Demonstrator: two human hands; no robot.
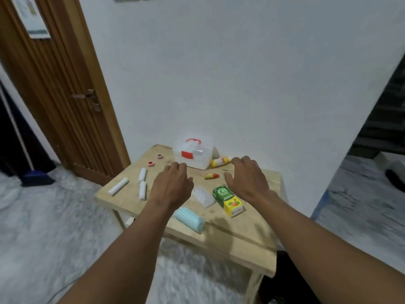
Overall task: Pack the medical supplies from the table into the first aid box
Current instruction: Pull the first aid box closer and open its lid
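A translucent white first aid box (195,153) with a red handle stands closed at the back of the wooden table (245,244). My left hand (173,185) and my right hand (247,178) hover above the table in front of it, fingers loosely curled, holding nothing. Around them lie a yellow-capped white bottle (220,161), a small yellow and red tube (211,176), a green and yellow carton (228,200), a clear packet (202,196), a pale blue mask stack (190,219), white gauze rolls (142,182), a long white roll (118,186) and two small red tape rolls (150,163).
The table stands against a white wall. A wooden door (65,88) is at the left. Grey carpet (43,227) covers the floor. A blue broom head (37,177) rests on the floor at the left, and dark furniture shows at the right edge.
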